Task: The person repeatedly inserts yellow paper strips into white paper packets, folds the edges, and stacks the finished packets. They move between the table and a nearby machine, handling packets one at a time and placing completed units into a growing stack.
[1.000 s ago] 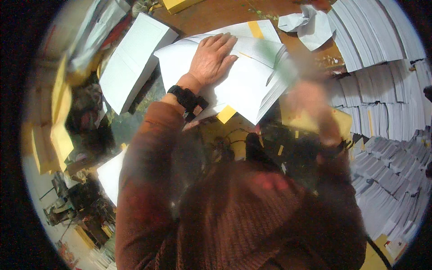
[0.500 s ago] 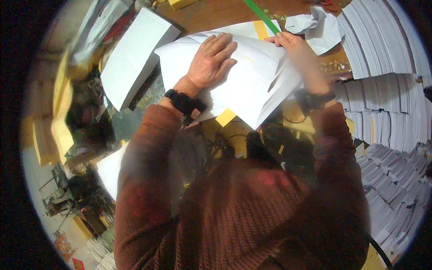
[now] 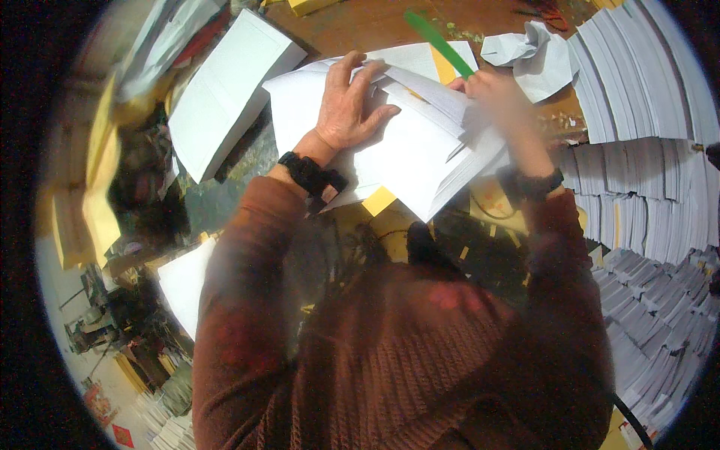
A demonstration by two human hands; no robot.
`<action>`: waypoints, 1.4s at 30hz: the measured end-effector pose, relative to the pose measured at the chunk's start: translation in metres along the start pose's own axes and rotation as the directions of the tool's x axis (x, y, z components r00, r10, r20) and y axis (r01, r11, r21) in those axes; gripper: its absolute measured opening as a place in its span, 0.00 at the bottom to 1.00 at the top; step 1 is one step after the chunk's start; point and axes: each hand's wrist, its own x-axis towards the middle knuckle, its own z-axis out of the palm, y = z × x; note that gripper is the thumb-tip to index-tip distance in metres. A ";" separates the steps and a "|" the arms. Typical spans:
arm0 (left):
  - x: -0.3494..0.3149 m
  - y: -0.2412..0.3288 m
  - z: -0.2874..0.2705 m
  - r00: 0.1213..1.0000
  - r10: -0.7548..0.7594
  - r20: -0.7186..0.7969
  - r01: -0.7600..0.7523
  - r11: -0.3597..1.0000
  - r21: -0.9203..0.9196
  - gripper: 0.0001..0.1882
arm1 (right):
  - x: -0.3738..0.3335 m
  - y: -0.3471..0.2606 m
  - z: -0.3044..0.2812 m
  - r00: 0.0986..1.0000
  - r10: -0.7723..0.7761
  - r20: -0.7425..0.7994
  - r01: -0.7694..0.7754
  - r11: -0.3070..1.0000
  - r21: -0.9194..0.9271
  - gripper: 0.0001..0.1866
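A loose stack of white paper sheets (image 3: pixel 409 161) lies fanned out in front of me, its upper sheets lifted and folded over toward the right. My left hand (image 3: pixel 351 105) rests on the sheets with its fingers spread, the fingertips at the edge of a folded part. In my right hand (image 3: pixel 491 97), blurred at the wrist, is a flat green strip (image 3: pixel 439 43) that points up and left over the far edge of the paper. A yellow slip (image 3: pixel 379 201) sticks out from the near edge, and a yellow band (image 3: pixel 442 66) crosses the sheet at the back.
To the left stands a thick block of white paper (image 3: pixel 232 90). A crumpled white sheet (image 3: pixel 536 64) lies at the back right on the brown table (image 3: pixel 352 34). Tall paper stacks (image 3: pixel 637 75) fill the right side. More white sheets (image 3: pixel 180 285) are at the lower left.
The upper sheets have been turned back further and now bunch up between my hands. My left fingers have bent a little, and the right hand with the green strip has come slightly nearer.
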 end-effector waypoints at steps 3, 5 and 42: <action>0.000 -0.003 -0.004 0.995 0.102 0.007 -0.101 0.985 0.141 0.28 | -0.005 -0.002 0.001 0.999 -0.022 0.034 0.025 0.996 -0.085 0.18; 0.002 -0.005 -0.003 0.986 0.164 -0.009 -0.163 0.982 0.099 0.26 | -0.006 -0.002 0.000 0.997 -0.067 0.028 0.070 0.986 -0.154 0.17; 0.005 -0.008 0.004 0.994 0.066 0.088 -0.072 0.995 0.066 0.29 | 0.014 0.018 -0.001 1.000 0.009 -0.018 -0.006 0.989 0.145 0.17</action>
